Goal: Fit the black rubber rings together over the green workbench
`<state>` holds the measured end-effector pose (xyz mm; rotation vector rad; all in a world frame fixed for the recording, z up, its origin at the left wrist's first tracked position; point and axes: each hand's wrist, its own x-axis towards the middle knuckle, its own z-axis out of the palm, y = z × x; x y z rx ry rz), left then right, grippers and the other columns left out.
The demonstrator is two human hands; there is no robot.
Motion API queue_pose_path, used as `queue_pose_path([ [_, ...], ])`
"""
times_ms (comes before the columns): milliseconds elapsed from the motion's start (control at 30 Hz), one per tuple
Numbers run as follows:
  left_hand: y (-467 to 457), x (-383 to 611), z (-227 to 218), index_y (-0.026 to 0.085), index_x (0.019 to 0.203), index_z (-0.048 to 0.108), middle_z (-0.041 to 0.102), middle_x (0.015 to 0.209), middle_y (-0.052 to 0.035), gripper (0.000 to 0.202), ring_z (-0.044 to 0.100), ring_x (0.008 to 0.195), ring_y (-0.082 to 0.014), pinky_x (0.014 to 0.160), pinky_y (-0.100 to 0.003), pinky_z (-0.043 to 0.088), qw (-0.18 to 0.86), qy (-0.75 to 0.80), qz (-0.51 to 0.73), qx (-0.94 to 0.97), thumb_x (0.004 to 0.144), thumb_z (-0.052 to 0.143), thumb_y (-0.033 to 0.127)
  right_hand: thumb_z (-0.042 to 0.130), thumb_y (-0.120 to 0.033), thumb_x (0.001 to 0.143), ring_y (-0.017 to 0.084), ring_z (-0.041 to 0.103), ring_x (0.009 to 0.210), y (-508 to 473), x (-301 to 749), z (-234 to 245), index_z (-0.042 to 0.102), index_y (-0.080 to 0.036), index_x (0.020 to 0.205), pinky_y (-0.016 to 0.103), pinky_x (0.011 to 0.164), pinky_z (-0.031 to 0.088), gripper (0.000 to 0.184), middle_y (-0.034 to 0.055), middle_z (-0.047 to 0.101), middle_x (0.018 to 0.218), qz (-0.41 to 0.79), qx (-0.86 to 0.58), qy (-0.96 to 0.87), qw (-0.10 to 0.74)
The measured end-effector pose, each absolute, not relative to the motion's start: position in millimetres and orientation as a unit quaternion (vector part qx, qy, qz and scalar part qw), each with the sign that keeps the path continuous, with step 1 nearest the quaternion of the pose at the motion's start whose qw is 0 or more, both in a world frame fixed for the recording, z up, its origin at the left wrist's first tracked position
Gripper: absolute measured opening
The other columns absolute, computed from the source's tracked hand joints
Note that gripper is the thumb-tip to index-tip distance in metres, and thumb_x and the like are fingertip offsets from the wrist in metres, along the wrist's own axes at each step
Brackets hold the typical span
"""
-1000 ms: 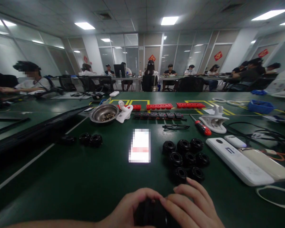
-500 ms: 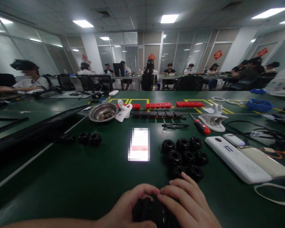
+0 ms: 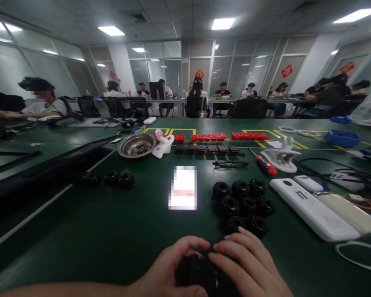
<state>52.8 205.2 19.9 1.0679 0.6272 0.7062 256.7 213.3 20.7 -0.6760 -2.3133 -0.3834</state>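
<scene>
Both of my hands are wrapped round one black round part (image 3: 198,272) at the bottom edge of the view, just above the green table (image 3: 111,231). My left hand (image 3: 167,270) curls over its left side, and my right hand (image 3: 244,266) covers its right side and top. Most of the part is hidden under my fingers. Just beyond my right hand lies a cluster of several black rubber wheels (image 3: 243,202). A lit phone (image 3: 183,188) lies flat ahead of my hands.
Three black wheels (image 3: 119,179) sit to the left. Further back are a steel bowl (image 3: 136,146), a red-handled screwdriver (image 3: 264,165), white clips (image 3: 281,155), red and black strips (image 3: 207,137), and white power banks (image 3: 312,208) with cables at right. Other people sit at far tables.
My hands have stayed on the black part, with the fingers shifting slightly. The view has moved a little; nothing on the table has moved.
</scene>
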Motion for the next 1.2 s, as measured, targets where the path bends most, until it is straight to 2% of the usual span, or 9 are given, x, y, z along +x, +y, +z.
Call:
queue_pose_path([
  [233,208.3,49.9,28.9,0.014,0.098,0.053,0.052,0.095,-0.0069,0.05,0.049,0.086,-0.0181,0.076,-0.032,0.036,0.74,0.296,0.294,0.528,0.062,0.063,0.047,0.035,-0.034,0.087,0.014,0.054,0.091,208.9,251.9,21.2,0.051,-0.028,0.11,0.036,0.095,0.033,0.029,-0.0011,0.062,0.091,-0.158,-0.239,-0.881,0.377],
  [367,206.6,51.6,24.4,0.016,0.103,0.048,0.053,0.094,-0.0065,0.055,0.05,0.086,-0.0187,0.076,-0.033,0.037,0.725,0.298,0.315,0.535,0.059,0.066,0.045,0.032,-0.047,0.084,0.018,0.053,0.094,212.9,254.8,19.4,0.052,-0.019,0.111,0.035,0.091,0.038,0.043,0.0044,0.06,0.098,-0.151,-0.267,-0.885,0.351],
  [433,206.3,53.1,21.4,0.017,0.105,0.046,0.054,0.091,-0.0051,0.057,0.051,0.084,-0.018,0.074,-0.033,0.037,0.725,0.294,0.315,0.538,0.059,0.067,0.044,0.032,-0.052,0.082,0.02,0.053,0.094,213.8,255.9,19.6,0.053,-0.019,0.109,0.036,0.09,0.039,0.047,0.0051,0.06,0.098,-0.148,-0.272,-0.889,0.338],
  [667,207.1,52.7,25.2,0.014,0.101,0.05,0.054,0.098,-0.0089,0.052,0.051,0.093,-0.0219,0.08,-0.037,0.036,0.741,0.277,0.313,0.526,0.062,0.064,0.045,0.04,-0.038,0.084,0.017,0.053,0.094,210.8,254.0,19.7,0.05,-0.028,0.112,0.038,0.092,0.036,0.031,0.0012,0.061,0.098,-0.171,-0.25,-0.886,0.353],
  [833,208.5,50.9,23.8,0.017,0.098,0.052,0.055,0.098,-0.0071,0.047,0.05,0.09,-0.0205,0.081,-0.037,0.037,0.683,0.308,0.308,0.586,0.06,0.067,0.04,0.036,-0.044,0.084,0.019,0.052,0.097,214.0,256.1,16.5,0.051,-0.02,0.111,0.036,0.091,0.039,0.04,0.0047,0.059,0.102,-0.169,-0.282,-0.882,0.338],
  [900,209.3,51.1,23.0,0.017,0.098,0.052,0.055,0.099,-0.0067,0.046,0.05,0.092,-0.0209,0.082,-0.037,0.037,0.679,0.306,0.299,0.597,0.06,0.068,0.038,0.035,-0.046,0.083,0.019,0.052,0.097,213.9,256.9,16.1,0.053,-0.021,0.109,0.036,0.091,0.038,0.04,0.0044,0.06,0.101,-0.167,-0.279,-0.884,0.335],
  [1033,208.7,51.9,24.0,0.017,0.106,0.048,0.054,0.101,-0.0087,0.058,0.05,0.096,-0.0234,0.083,-0.039,0.036,0.71,0.284,0.309,0.566,0.058,0.067,0.044,0.035,-0.046,0.084,0.018,0.052,0.097,210.7,256.3,18.2,0.053,-0.025,0.108,0.037,0.092,0.037,0.037,0.0029,0.061,0.098,-0.168,-0.24,-0.891,0.346],
  [1133,207.5,51.8,24.2,0.015,0.102,0.052,0.054,0.101,-0.0091,0.053,0.05,0.095,-0.023,0.083,-0.039,0.036,0.705,0.289,0.311,0.568,0.06,0.066,0.044,0.036,-0.042,0.085,0.017,0.052,0.096,209.7,255.6,19.7,0.052,-0.028,0.109,0.036,0.092,0.038,0.032,0.0011,0.061,0.098,-0.172,-0.231,-0.892,0.349],
  [1200,207.3,51.4,22.6,0.015,0.1,0.053,0.055,0.1,-0.0082,0.05,0.05,0.094,-0.0223,0.083,-0.038,0.037,0.692,0.291,0.316,0.581,0.061,0.065,0.044,0.036,-0.043,0.084,0.018,0.052,0.097,210.8,255.6,19.6,0.051,-0.026,0.111,0.036,0.091,0.038,0.035,0.0024,0.061,0.099,-0.172,-0.245,-0.89,0.344],
])
